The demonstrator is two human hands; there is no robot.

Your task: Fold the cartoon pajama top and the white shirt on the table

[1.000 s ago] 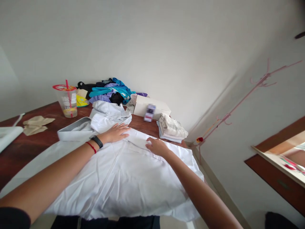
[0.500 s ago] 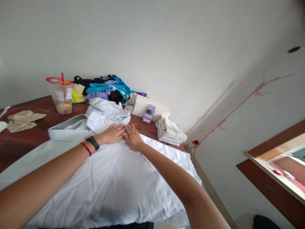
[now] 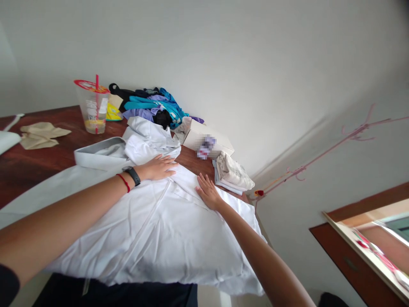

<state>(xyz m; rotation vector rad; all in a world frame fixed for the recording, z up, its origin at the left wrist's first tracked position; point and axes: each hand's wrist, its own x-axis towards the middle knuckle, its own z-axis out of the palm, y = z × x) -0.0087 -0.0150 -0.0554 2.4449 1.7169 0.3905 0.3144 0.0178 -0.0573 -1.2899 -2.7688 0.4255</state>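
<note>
A large white garment [image 3: 179, 230], pleated or creased down its front, lies spread over the dark wooden table and hangs at the near edge. My left hand [image 3: 159, 167], with a black watch and a red cord at the wrist, rests flat on the cloth near its top, fingers stretched out. Farther right, my right hand [image 3: 208, 192] lies palm down on the same fabric, fingers extended. Behind my left hand sit a bunched white cloth [image 3: 148, 138] and a stiff, looped white band [image 3: 99, 160].
On the table [image 3: 60, 153] stand a plastic cup [image 3: 93, 108] with a red straw and brown paper [image 3: 43, 134]. Along the wall are a heap of clothes [image 3: 153, 106], a white box [image 3: 194, 136] and folded cloths [image 3: 231, 172]. A pink coat rack [image 3: 306, 164] stands right.
My right hand has slid right across the white fabric, away from my left hand. The left hand stays flat near the same spot. The view has shifted slightly.
</note>
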